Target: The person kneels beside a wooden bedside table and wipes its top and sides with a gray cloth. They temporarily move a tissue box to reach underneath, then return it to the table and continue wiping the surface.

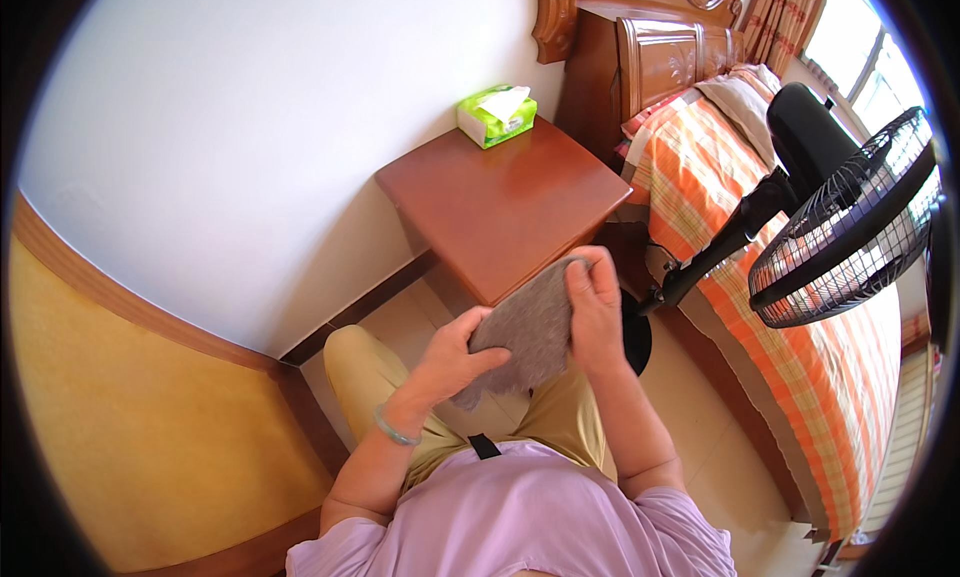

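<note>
Between my two hands is a folded grey cloth (530, 332) with a fuzzy surface, held up in front of my lap. My left hand (450, 359) grips its left edge, thumb on top and fingers behind. At the upper right corner my right hand (597, 312) pinches the cloth with the thumb on its face. A loose end of the cloth hangs below, near my left thumb. Just beyond the cloth stands a reddish-brown bedside table (505, 202), its top lower than my hands.
A green tissue pack (496, 115) sits at the table's back, by the white wall (250, 127). To the right, a black standing fan (845, 227) leans into view before a bed with an orange checked cover (720, 167). A yellow wood-framed panel (150, 407) is at left.
</note>
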A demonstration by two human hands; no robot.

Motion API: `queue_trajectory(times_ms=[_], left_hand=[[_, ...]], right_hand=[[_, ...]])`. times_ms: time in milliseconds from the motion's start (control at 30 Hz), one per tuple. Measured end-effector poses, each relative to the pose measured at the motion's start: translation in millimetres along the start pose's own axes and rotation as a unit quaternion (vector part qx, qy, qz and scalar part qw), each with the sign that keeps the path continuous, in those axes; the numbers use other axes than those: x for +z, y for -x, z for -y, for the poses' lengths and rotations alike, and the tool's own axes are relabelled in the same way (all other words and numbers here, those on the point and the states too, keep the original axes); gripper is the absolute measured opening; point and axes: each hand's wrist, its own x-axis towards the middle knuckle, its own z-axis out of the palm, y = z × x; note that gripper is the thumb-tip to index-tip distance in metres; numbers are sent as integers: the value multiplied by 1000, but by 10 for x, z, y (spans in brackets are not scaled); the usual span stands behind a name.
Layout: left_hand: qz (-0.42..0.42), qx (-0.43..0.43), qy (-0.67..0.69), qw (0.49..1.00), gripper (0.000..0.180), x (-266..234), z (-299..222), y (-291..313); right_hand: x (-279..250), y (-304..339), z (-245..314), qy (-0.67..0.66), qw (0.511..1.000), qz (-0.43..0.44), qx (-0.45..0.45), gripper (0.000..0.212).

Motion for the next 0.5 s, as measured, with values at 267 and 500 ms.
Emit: queue_trajectory(times_ms=[267,500], left_hand=[[-62,11,89,994,22,-473,-46,91],[-65,115,158,979,23,-522,-349,-400]], right_hand=[[-437,-210,134,152,983,-31,-102,15],[-701,-880,236,334,923,-106,-161,16]])
